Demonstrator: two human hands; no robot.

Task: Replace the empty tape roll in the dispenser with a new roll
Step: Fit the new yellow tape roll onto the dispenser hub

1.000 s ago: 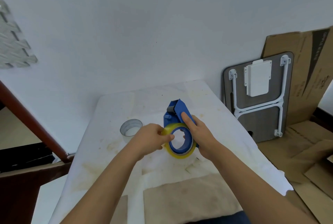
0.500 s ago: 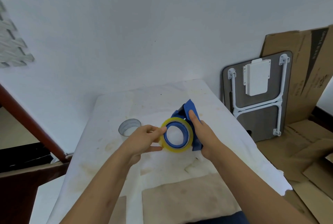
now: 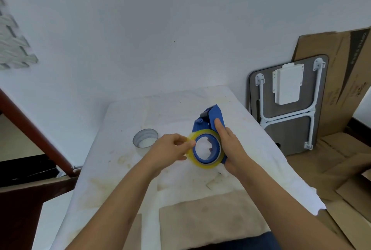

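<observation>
A blue tape dispenser (image 3: 212,118) is held above the middle of the white-covered table (image 3: 200,101). A yellowish new tape roll (image 3: 208,164) sits around the dispenser's blue hub. My right hand (image 3: 230,147) grips the dispenser from the right, its index finger laid along the blue blade guard. My left hand (image 3: 170,148) pinches the left rim of the tape roll between thumb and fingers. An empty clear tape core (image 3: 145,138) stands on the table to the left of my hands.
A folded grey table with white legs (image 3: 289,107) leans on the wall at the right, with cardboard (image 3: 339,81) behind it and on the floor. A brown wooden rail (image 3: 34,135) slants at the left. A beige pad (image 3: 208,217) lies at the table's near edge.
The dispenser with the roll has tilted and shifted slightly right. My left hand's fingers moved along the roll's left rim, still pinching it.
</observation>
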